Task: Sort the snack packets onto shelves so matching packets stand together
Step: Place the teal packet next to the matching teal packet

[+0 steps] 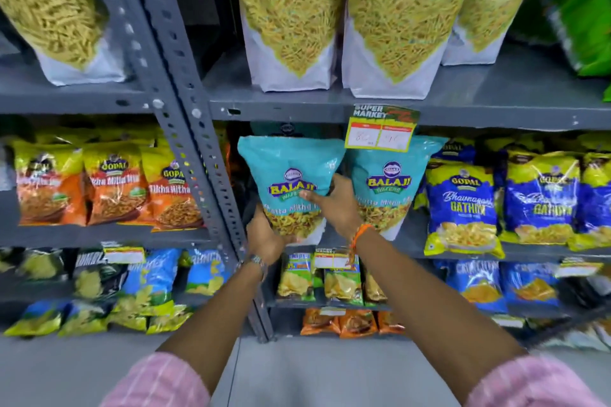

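Observation:
A teal Balaji packet (291, 172) stands upright at the left end of the middle shelf (413, 243). My left hand (264, 238) cups its bottom left corner from below. My right hand (334, 201) grips its right edge, thumb across the front. A matching teal Balaji packet (386, 188) stands right beside it, partly behind my right hand. Blue and yellow Gopal Gathiya packets (463, 205) fill the shelf further right. Orange and yellow Gopal Tikha Mitha packets (112, 188) line the left bay.
Purple Aloo Sev bags (291, 20) stand on the shelf above. A grey slotted upright (195, 149) divides the two bays, close to my left hand. A yellow price tag (380, 129) hangs from the upper shelf edge. Lower shelves hold small chip packets (340, 281).

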The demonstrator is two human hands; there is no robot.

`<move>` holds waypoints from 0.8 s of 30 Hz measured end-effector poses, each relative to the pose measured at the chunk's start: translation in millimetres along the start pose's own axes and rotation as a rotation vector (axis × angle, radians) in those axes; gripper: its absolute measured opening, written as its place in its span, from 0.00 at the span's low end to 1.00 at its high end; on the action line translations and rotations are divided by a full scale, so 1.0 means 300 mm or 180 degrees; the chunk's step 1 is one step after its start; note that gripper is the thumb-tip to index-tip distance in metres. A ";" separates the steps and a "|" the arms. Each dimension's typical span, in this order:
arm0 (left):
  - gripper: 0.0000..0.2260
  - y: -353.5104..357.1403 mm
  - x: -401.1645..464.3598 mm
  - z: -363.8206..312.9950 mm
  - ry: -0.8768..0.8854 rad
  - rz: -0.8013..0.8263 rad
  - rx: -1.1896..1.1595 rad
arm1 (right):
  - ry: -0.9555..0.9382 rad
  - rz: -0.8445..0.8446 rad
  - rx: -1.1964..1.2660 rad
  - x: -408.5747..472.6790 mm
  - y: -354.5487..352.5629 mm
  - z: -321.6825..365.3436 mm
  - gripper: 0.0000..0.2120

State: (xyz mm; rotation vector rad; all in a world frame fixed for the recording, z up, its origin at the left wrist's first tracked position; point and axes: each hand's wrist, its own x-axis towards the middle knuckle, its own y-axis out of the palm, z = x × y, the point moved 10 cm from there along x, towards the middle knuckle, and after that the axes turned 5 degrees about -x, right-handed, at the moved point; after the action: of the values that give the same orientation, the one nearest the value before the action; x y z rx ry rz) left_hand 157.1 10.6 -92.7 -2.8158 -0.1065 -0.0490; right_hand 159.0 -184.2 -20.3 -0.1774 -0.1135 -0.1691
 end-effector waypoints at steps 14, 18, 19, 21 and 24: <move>0.40 0.046 0.121 -0.002 -0.0178 0.0226 0.0016 | 0.0121 -0.0039 0.0103 0.150 0.028 -0.085 0.19; 0.47 0.043 0.139 0.017 -0.0202 0.0279 0.0013 | 0.0220 -0.0036 0.0132 0.157 0.028 -0.102 0.21; 0.48 0.048 0.155 0.042 -0.0188 0.0288 0.0015 | 0.0246 -0.0027 0.0116 0.158 0.030 -0.105 0.21; 0.47 0.041 0.144 0.026 -0.0208 0.0289 0.0056 | 0.0280 -0.0017 0.0083 0.160 0.031 -0.108 0.22; 0.44 0.034 0.120 0.001 -0.0219 0.0221 0.0156 | 0.0315 0.0014 0.0075 0.162 0.034 -0.115 0.23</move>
State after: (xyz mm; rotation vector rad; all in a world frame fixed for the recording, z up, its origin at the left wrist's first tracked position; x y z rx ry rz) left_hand 193.7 3.4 -94.5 -2.7703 -0.0253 0.0656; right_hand 211.7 -188.3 -49.5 -0.1455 -0.0165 -0.1718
